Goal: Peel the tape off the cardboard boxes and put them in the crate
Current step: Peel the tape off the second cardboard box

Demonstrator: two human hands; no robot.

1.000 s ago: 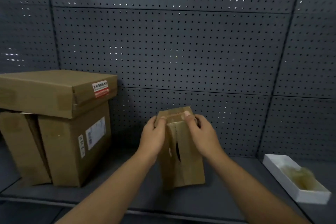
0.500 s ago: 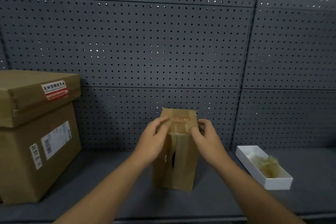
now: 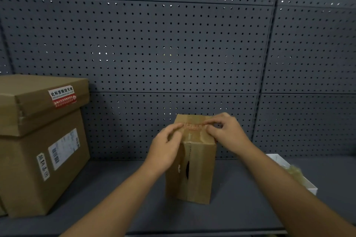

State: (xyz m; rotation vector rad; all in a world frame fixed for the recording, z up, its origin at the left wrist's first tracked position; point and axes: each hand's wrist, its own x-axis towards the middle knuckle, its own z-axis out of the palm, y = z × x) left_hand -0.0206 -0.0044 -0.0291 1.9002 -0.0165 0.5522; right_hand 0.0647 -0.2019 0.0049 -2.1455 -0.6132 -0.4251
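A small brown cardboard box point(image 3: 198, 171) stands upright on the grey shelf, its front seam split open. Clear tape point(image 3: 192, 132) with red print runs over its top. My left hand point(image 3: 165, 150) grips the box's upper left side, thumb on the top edge. My right hand point(image 3: 225, 132) sits at the top right corner, fingertips pinching at the tape there. No crate is in view.
Two larger cardboard boxes are stacked at the left, a flat one point(image 3: 40, 100) on a taller labelled one point(image 3: 42, 163). A white tray point(image 3: 277, 159) with crumpled tape lies at the right. The pegboard wall point(image 3: 173, 54) closes the back of the shelf point(image 3: 107, 184).
The view has shifted slightly left. My right hand has moved up to the box's top right corner and now picks at the tape; my left hand stays on the left side.
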